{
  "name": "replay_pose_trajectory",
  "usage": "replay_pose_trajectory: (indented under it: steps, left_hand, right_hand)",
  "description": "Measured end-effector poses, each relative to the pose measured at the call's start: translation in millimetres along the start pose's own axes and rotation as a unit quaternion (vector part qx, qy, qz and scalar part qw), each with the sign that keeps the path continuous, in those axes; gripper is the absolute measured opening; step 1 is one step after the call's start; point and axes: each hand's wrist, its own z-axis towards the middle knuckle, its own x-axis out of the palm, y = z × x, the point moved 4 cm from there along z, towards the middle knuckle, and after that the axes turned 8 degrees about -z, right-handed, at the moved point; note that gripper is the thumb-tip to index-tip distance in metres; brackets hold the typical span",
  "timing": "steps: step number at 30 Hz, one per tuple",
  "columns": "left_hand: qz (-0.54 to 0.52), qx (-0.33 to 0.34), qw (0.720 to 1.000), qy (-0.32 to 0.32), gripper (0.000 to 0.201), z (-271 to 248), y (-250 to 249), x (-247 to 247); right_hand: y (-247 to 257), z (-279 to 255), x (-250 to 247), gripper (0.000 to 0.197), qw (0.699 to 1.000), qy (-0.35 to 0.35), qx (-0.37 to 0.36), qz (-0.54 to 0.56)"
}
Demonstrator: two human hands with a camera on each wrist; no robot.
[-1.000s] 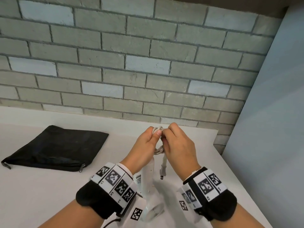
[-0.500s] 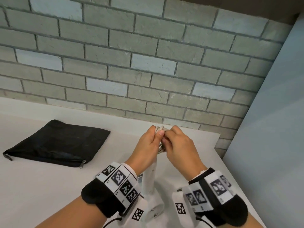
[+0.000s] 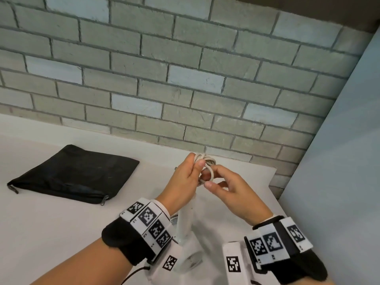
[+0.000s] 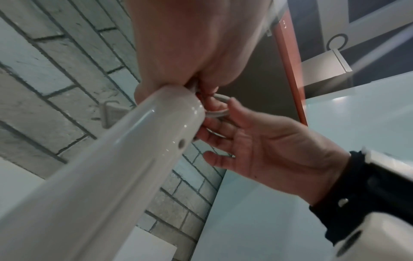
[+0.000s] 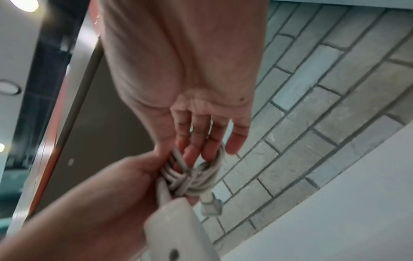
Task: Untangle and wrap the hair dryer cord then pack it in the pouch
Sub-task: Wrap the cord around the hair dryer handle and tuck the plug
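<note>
Mostly hidden under my wrists, the dryer point(image 3: 186, 233) shows only its white handle rising between my arms and a bit of grille near the bottom edge; its nozzle end I cannot make out. My left hand point(image 3: 183, 182) is clenched on the coiled cord point(image 3: 205, 161) at the top of the handle, thumb pressed over the loops. My right hand point(image 3: 230, 190) has its fingers point(image 5: 194, 141) hooked through the coil, loosely curled round a loop. The plug point(image 5: 211, 204) hangs just below the bundle, blurred in the right wrist view. A second ago both hands were pinched tight together over the cord; now my right hand has drawn back toward me and opened up, so the coil shows between them. The pouch point(image 3: 72, 175) lies flat on the counter point(image 3: 51, 233), well to the left, exactly as before; whether its zip is open I cannot tell, nor whether anything is inside.
</note>
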Motion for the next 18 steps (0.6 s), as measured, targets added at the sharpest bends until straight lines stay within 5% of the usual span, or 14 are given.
replay_pose_trajectory:
  steps: [5,12,15,18]
  left_hand:
    - [0.025,0.016,1.0,-0.001,0.036,0,1,-1]
    - [0.145,0.051,0.988,-0.001,0.025,1,1,3]
    - [0.127,0.02,0.991,-0.035,0.02,4,6,-2]
    - [0.092,-0.005,0.994,-0.052,0.018,5,11,-6]
  right_hand:
    - [1,2,-4,0.015,0.99,-0.142,-0.015,0.012]
    - [19,5,-16,0.013,0.958,-0.277,-0.063,-0.03]
    - [24,4,-11,0.01,0.966,-0.244,-0.056,0.062]
    - [17,3,-1,0.034,0.974,-0.146,-0.027,0.171]
